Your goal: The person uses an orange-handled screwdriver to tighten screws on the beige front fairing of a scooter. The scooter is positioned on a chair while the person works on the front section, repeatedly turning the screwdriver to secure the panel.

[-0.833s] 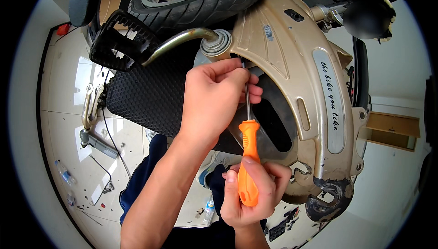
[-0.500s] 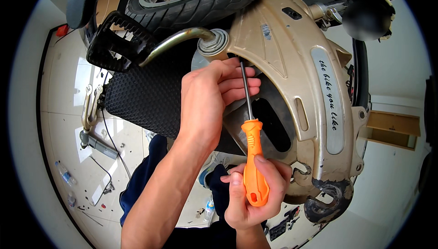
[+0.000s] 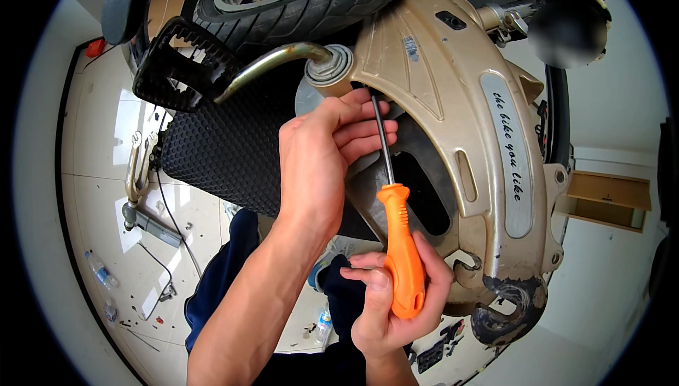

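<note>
My right hand [image 3: 403,301] is wrapped round the orange handle [image 3: 403,259] of a screwdriver. Its dark metal shaft [image 3: 384,138] slants up and away to the underside edge of a gold-beige bike frame [image 3: 424,68]. Up by the tip, my left hand [image 3: 325,138] has its thumb and forefinger bent close together against the frame's edge. Its other fingers stretch out behind the shaft. Whatever the left fingertips pinch is too small or hidden to see, and so is the spot where the tip meets the frame.
A tyred wheel [image 3: 304,11] and a bent metal pedal crank [image 3: 276,64] with a black pedal [image 3: 177,68] lie just beyond my left hand. Below them is a black textured seat [image 3: 219,153]. Wrenches [image 3: 134,163], a plastic bottle [image 3: 102,271] and cables lie on the tiled floor.
The screwdriver's handle has rolled in my right fingers, and its butt end has shifted slightly right. My left hand stays by the tip, almost unmoved.
</note>
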The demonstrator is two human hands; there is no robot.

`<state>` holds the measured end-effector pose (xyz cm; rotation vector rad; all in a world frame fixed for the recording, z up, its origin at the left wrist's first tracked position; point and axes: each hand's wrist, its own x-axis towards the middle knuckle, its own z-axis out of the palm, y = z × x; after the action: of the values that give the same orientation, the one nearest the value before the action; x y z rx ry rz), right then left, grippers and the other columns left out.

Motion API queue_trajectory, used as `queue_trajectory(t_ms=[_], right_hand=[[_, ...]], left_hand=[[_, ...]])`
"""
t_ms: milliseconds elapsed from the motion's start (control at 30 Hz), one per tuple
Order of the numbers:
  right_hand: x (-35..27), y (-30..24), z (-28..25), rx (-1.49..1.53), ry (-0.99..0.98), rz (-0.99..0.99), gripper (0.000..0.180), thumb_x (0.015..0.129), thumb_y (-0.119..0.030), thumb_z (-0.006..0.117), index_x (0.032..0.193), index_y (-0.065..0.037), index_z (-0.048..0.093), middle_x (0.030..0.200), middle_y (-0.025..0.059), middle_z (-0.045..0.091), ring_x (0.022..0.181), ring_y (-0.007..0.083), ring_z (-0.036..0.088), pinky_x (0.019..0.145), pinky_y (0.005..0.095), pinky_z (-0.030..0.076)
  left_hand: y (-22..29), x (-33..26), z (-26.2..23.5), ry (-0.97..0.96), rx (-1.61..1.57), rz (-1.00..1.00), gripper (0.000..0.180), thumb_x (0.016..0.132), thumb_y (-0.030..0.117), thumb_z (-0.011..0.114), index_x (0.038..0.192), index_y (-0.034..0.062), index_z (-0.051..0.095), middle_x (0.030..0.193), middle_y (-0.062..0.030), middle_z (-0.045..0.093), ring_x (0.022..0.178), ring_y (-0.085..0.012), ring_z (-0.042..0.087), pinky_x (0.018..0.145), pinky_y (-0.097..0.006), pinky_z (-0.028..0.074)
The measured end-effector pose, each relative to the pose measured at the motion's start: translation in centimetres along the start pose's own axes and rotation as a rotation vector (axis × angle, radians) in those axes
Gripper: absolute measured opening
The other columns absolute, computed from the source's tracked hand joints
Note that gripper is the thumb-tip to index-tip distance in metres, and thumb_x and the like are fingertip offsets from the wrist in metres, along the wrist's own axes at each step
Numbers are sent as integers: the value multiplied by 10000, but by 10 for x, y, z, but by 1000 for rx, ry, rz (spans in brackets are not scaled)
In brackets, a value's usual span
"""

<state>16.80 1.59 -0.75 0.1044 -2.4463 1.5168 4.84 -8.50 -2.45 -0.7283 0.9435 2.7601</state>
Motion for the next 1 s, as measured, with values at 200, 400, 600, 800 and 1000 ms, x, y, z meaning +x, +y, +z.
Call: queue_trajectory(t_ms=[200,400,600,800,1000], right_hand=[[-1,-9,6,250,67,202,439,909,-122,571,1206,142,385,868,275,639,668,261,684,597,340,580],[1,-17,10,267,71,336,480,974,-273,430,1200,146,365,800,285,644,604,275,677,555,322,561],[4,-21,9,277,83,392,539,996,-358,322,1200,139,366,750,286,643,552,294,665,515,310,541],[8,-35,17,410,108,570,620,994,-448,256,1224,114,381,766,288,645,529,320,654,481,331,540],[6,-36,8,678,101,817,724,975,-562,169,1293,49,392,823,267,663,522,298,641,463,340,515]], left_hand=[[-4,2,-3,24,-110,54,441,834,153,515,1128,-175,532,984,-211,647,826,-249,672,791,-299,541],[-3,-1,-1,-12,-18,-7,511,862,187,400,1258,-132,452,1076,-159,606,912,-219,635,880,-315,495],[0,-3,-2,-24,-85,-21,516,861,185,400,1263,-137,443,1075,-172,610,925,-231,631,898,-333,491],[-3,-2,-4,-39,-174,-25,512,860,187,405,1257,-134,450,1075,-183,614,935,-249,626,907,-345,488],[-9,-4,0,-15,-161,24,501,884,191,450,1235,-165,445,1075,-207,610,931,-253,646,880,-332,514]])
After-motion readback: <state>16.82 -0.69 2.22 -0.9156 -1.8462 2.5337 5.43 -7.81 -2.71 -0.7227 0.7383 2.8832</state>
